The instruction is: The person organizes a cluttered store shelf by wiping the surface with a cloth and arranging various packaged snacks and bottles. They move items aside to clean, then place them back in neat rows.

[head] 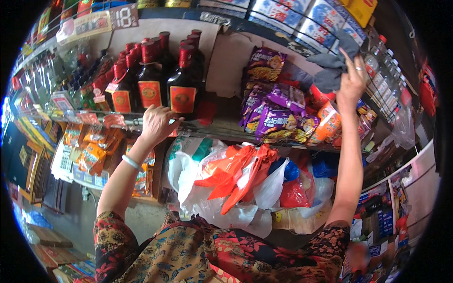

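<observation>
My right hand (352,78) is raised at the upper right and holds a dark grey cloth (331,65) against the wire rack, beside boxes with blue and white print (318,26). My left hand (159,123) rests at the shelf's front edge (219,129), holding nothing that I can see, its thumb apart from the fingers. Just behind it stand dark glass bottles with red caps and red labels (182,93). Purple snack packets (276,120) lie in a heap on the shelf between my arms. An orange cup-shaped container (327,118) is close to my right forearm.
Below the shelf hang red plastic bags (240,169) and white ones (191,173). Orange packets (92,155) and a calculator (64,155) are at the left. Clear bottles (384,70) stand behind wire at the right. More glass bottles (46,78) line the left of the shelf.
</observation>
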`<state>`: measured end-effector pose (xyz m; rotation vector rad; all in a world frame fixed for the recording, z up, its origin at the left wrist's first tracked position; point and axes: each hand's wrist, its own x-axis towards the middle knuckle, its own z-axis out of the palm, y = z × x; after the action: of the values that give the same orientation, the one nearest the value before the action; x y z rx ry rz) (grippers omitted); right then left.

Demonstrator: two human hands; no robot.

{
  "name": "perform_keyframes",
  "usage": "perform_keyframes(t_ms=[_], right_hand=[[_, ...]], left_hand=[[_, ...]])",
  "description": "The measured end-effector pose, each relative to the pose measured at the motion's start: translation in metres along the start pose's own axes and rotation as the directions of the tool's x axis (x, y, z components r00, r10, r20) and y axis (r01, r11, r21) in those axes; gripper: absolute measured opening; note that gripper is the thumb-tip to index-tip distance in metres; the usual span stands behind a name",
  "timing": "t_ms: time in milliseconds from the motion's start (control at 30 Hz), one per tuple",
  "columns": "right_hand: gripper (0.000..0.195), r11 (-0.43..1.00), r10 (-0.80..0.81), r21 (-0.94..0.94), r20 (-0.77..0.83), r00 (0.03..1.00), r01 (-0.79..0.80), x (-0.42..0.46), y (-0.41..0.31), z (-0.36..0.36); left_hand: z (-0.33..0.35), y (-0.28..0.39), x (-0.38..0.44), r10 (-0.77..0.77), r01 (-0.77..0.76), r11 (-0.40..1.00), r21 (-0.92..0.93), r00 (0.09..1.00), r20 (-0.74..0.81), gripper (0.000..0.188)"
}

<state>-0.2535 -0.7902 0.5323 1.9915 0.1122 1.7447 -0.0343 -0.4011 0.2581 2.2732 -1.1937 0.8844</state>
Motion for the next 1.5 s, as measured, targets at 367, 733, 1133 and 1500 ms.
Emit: perform_keyframes(t_ms=[367, 733, 1133, 1500], right_hand=[[0.037, 0.504, 0.201, 0.585, 0.636, 0.745, -0.635, -0.073, -0.180, -0.018], [0.025, 0.791, -0.176, 0.545, 0.637, 0.750, -0.278, -0.173, -0.302, 0.072], [0.036, 0.831, -0.048, 0.382, 0.774, 0.632, -0.405, -0.221, -0.183, 0.026], [0.034, 0.722, -0.104, 0.479, 0.789, 0.606, -0.500, -0.182, -0.233, 0.036]], left_hand=[[0.006, -0.006, -0.003, -0.054, 0.051, 0.996, 0.078, 0.998, 0.039, 0.024], [0.007, -0.009, -0.003, -0.009, 0.008, 0.996, 0.087, 1.000, 0.008, 0.018], [0.001, -0.005, 0.001, 0.017, -0.019, 0.999, 0.032, 0.997, 0.071, 0.020], [-0.052, -0.092, -0.065, -0.149, 0.146, 0.989, -0.031, 0.950, -0.273, 0.015]])
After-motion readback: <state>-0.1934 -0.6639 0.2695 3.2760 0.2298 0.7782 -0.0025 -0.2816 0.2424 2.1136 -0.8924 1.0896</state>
